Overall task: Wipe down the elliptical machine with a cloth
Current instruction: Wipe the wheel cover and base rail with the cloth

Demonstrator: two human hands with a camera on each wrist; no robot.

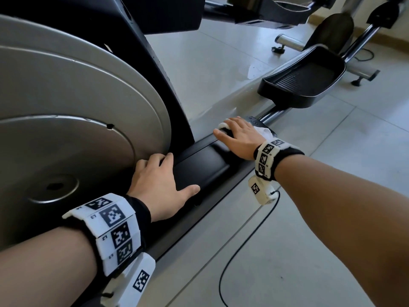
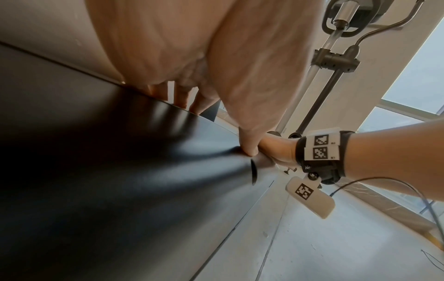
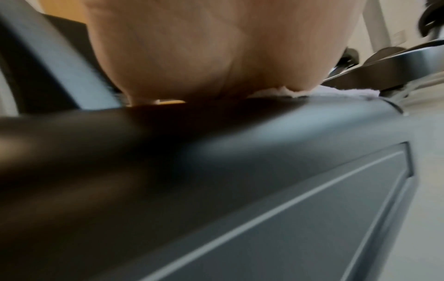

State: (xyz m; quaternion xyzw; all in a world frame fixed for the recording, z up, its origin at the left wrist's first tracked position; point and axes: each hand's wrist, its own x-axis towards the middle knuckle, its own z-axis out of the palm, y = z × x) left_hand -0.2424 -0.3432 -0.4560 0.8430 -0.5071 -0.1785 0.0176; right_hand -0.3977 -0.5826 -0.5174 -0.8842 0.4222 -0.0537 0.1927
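The elliptical machine has a big silver flywheel disc (image 1: 66, 107) on the left and a black base cover (image 1: 205, 167) running along the floor. My left hand (image 1: 163, 185) rests on that cover beside the disc, fingers spread and thumb out; in the left wrist view its palm (image 2: 192, 57) fills the top. Farther along the cover, my right hand (image 1: 239, 136) lies flat on a white cloth (image 1: 264, 131) and presses it down. The cloth (image 3: 276, 93) peeks out under the right palm (image 3: 192, 47). The right hand's fingertips are hidden.
A black ribbed foot pedal (image 1: 303, 78) sits on its rail just beyond the right hand. Another exercise machine (image 1: 332, 29) stands at the back right. A thin black cable (image 1: 243, 247) trails from my right wrist over the pale tiled floor (image 1: 332, 218).
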